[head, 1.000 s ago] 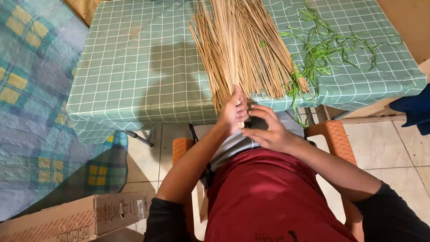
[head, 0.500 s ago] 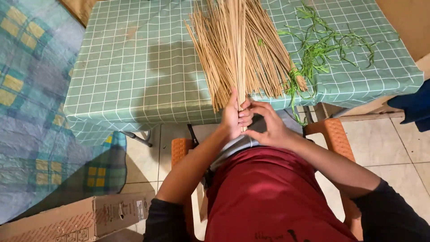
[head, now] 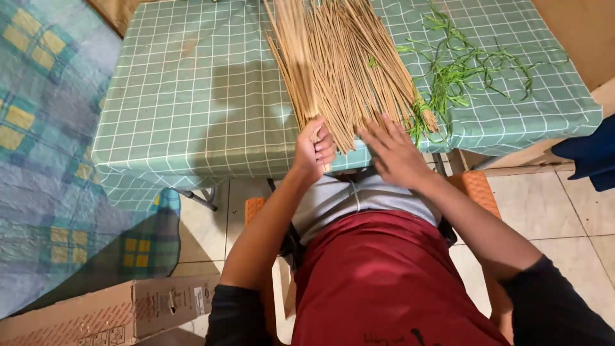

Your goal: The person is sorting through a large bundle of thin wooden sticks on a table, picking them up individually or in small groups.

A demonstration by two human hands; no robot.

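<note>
- Gripping the near ends of a few thin sticks in a closed left hand point(head: 314, 148) at the near edge of the table point(head: 192, 109).
- Resting an open, flat right hand point(head: 394, 150) on the stick bundle point(head: 346, 64), holding nothing.
- Lying with long axes running near to far, fanning slightly.
- Risking loose sticks sliding off the near edge, or snagging the green leaf strips point(head: 467, 70) lying just right.
</note>
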